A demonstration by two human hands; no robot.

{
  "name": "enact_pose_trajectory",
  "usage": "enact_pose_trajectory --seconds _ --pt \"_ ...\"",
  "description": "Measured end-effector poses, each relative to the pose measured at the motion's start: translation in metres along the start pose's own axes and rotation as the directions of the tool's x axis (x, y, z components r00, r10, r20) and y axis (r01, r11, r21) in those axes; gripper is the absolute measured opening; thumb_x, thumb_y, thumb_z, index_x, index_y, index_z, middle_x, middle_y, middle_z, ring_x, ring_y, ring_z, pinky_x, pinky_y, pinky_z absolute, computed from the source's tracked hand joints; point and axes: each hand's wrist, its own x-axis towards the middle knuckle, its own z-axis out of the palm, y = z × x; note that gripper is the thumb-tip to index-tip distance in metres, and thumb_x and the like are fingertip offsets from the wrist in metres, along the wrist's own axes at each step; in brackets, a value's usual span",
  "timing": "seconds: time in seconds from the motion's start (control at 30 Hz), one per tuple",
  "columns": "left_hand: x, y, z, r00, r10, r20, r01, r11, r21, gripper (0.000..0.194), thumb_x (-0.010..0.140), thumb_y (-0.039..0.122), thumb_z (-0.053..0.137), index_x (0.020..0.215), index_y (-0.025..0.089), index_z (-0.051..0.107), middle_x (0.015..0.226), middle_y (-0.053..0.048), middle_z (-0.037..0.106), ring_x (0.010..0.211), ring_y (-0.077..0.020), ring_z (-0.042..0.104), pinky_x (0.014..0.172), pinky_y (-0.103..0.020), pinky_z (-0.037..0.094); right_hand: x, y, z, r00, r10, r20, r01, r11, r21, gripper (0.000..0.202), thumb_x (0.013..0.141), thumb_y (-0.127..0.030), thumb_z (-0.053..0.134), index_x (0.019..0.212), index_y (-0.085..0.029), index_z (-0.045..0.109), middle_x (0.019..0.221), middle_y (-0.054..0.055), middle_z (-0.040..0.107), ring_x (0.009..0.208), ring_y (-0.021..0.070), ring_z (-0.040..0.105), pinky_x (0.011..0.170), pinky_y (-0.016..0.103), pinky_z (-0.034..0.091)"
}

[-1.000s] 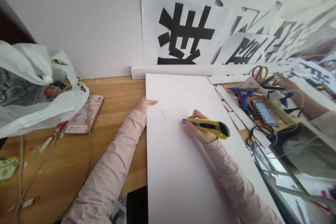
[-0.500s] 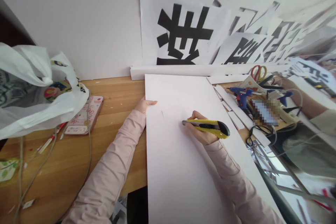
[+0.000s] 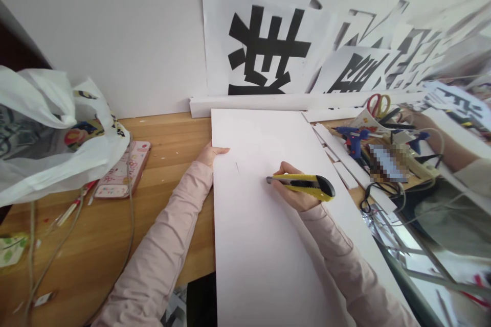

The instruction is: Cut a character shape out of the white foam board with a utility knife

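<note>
A long white board (image 3: pixel 253 245) lies on the wooden table and stretches toward me past its front edge. My left hand (image 3: pixel 212 154) grips the board's left edge, thumb on top, the other fingers hidden below. A short thin mark (image 3: pixel 237 167) shows on the board to the right of that thumb. Over the middle of the board, my right hand (image 3: pixel 293 191) is closed around a yellow and black utility knife (image 3: pixel 307 184). The knife's front end points left; I cannot make out whether any blade sticks out.
Left on the table (image 3: pixel 172 138) are a white plastic bag (image 3: pixel 99 148), a pink phone case (image 3: pixel 130 168) and cables. Sheets with black characters (image 3: pixel 264 46) lean at the back. On the right lie scissors (image 3: pixel 378 104), a blue glue gun (image 3: pixel 355 140) and another person's arm (image 3: pixel 441 138).
Almost nothing differs. Both hands, the knife and the board keep their places, with only a very slight shift of the view.
</note>
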Motion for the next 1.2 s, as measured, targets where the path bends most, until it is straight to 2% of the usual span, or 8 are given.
enact_pose_trajectory --seconds 0.27,0.37,0.5,0.67,0.97,1.03,1.17,1.2 --pt "0.004 -0.002 -0.004 0.999 0.013 0.032 -0.013 1.0 -0.004 0.059 0.049 -0.004 0.072 0.107 0.009 0.067 0.11 -0.018 0.074 0.115 -0.0396 0.066 0.102 -0.055 0.053 0.003 -0.003 0.0 1.0 -0.011 0.009 0.011 1.0 -0.008 0.018 0.078 -0.031 0.064 0.07 -0.023 0.049 0.062 -0.003 0.056 0.056 0.0123 0.05 0.055 0.026 0.039" --pt "0.004 -0.002 -0.006 0.998 0.028 0.054 -0.028 1.0 -0.006 0.059 0.049 -0.002 0.075 0.106 0.011 0.067 0.112 -0.017 0.074 0.116 -0.0383 0.066 0.104 -0.054 0.053 0.002 0.002 0.013 0.98 -0.034 -0.197 0.038 0.999 0.015 0.023 0.082 -0.036 0.062 0.068 -0.023 0.049 0.06 -0.002 0.056 0.055 0.0131 0.052 0.053 0.026 0.04" --pt "0.003 -0.003 -0.007 0.997 0.037 0.07 -0.037 0.999 -0.002 0.06 0.046 0.0 0.078 0.104 0.011 0.066 0.11 -0.017 0.074 0.111 -0.0383 0.068 0.105 -0.056 0.051 0.004 0.013 0.033 0.896 -0.094 -0.434 0.099 0.995 -0.012 0.029 0.089 -0.04 0.059 0.066 -0.024 0.051 0.054 -0.002 0.054 0.052 0.0144 0.052 0.053 0.028 0.042" --pt "0.005 -0.002 -0.008 0.996 0.044 0.074 -0.045 0.999 0.008 0.063 0.043 0.002 0.08 0.103 0.012 0.065 0.106 -0.015 0.075 0.11 -0.0379 0.069 0.106 -0.056 0.05 0.018 0.023 0.041 0.82 -0.145 -0.554 0.13 0.989 -0.065 0.028 0.087 -0.041 0.059 0.066 -0.023 0.056 0.055 0.0 0.058 0.055 0.0175 0.058 0.059 0.032 0.046" --pt "0.007 -0.002 -0.008 0.995 0.043 0.085 -0.044 0.999 0.002 0.063 0.044 0.003 0.08 0.105 0.012 0.065 0.105 -0.013 0.075 0.112 -0.0384 0.067 0.106 -0.056 0.05 0.036 0.025 0.041 0.776 -0.144 -0.614 0.147 0.988 -0.047 0.023 0.081 -0.036 0.064 0.063 -0.021 0.062 0.058 0.001 0.064 0.056 0.0177 0.062 0.057 0.029 0.05" --pt "0.008 -0.001 -0.008 0.995 0.044 0.087 -0.044 0.999 -0.002 0.066 0.043 0.002 0.08 0.107 0.012 0.064 0.104 -0.014 0.075 0.112 -0.0392 0.067 0.105 -0.056 0.051 0.043 0.025 0.039 0.735 -0.123 -0.667 0.153 0.988 -0.014 0.025 0.08 -0.038 0.065 0.062 -0.02 0.061 0.056 0.0 0.062 0.054 0.0167 0.061 0.055 0.029 0.049" --pt "0.007 0.001 -0.007 0.994 0.048 0.1 -0.048 0.999 -0.01 0.065 0.042 0.002 0.081 0.105 0.01 0.064 0.105 -0.016 0.075 0.114 -0.0411 0.067 0.103 -0.057 0.052 0.066 0.014 0.013 0.565 -0.041 -0.824 0.178 0.981 0.073 0.033 0.093 -0.045 0.051 0.073 -0.02 0.056 0.056 -0.003 0.057 0.047 0.0121 0.054 0.046 0.024 0.044" --pt "0.008 0.001 -0.007 0.994 0.045 0.102 -0.044 0.999 -0.012 0.064 0.042 0.002 0.081 0.104 0.01 0.065 0.105 -0.016 0.075 0.113 -0.0414 0.067 0.102 -0.056 0.053 0.071 0.009 0.005 0.55 -0.025 -0.835 0.191 0.977 0.096 0.033 0.095 -0.047 0.049 0.079 -0.019 0.057 0.056 -0.004 0.057 0.044 0.011 0.053 0.043 0.022 0.041"
